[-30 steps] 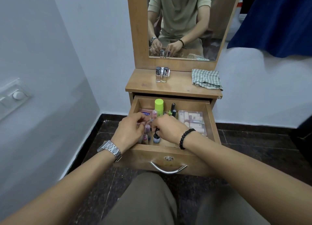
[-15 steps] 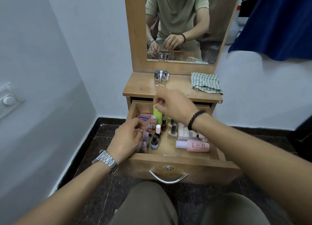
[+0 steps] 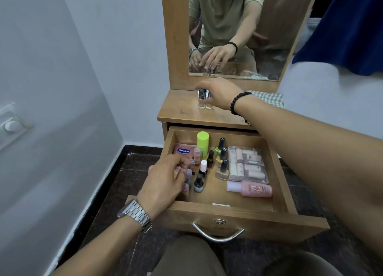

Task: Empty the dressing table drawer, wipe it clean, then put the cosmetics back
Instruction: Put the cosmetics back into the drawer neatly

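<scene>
The drawer (image 3: 226, 210) stands pulled out under the bench (image 3: 186, 112), with most of the cosmetics in it. The left hand (image 3: 163, 182) reaches into the drawer's left front corner, its fingers (image 3: 182, 165) curled down among a cluster of small bottles (image 3: 187, 179); they touch or close round one or more of these, but which one, and how firmly, cannot be told. Just right of that hand stand a dark vial (image 3: 198, 183) and a white-capped vial (image 3: 203, 168). Behind the hand lies a pink Vaseline sachet (image 3: 184, 150), and beside it a lime-capped tube (image 3: 202, 144) stands upright against the back wall. Toward the middle are several nail polishes (image 3: 222, 157) with black caps. To the right lies a clear pack (image 3: 246, 164) of beige tubes, and in front of it a pink bottle (image 3: 251, 189) lies on its side, white cap pointing left.

The right hand (image 3: 221, 92) is up over the bench, fingers (image 3: 202, 85) bent down over the caps of two clear bottles (image 3: 205, 100) standing side by side and touching. Whether it grips them or something small between them is hidden by the hand. A checked cloth (image 3: 269, 98) lies on the bench just behind the right wrist. The mirror (image 3: 269, 37) above reflects both hands.
</scene>
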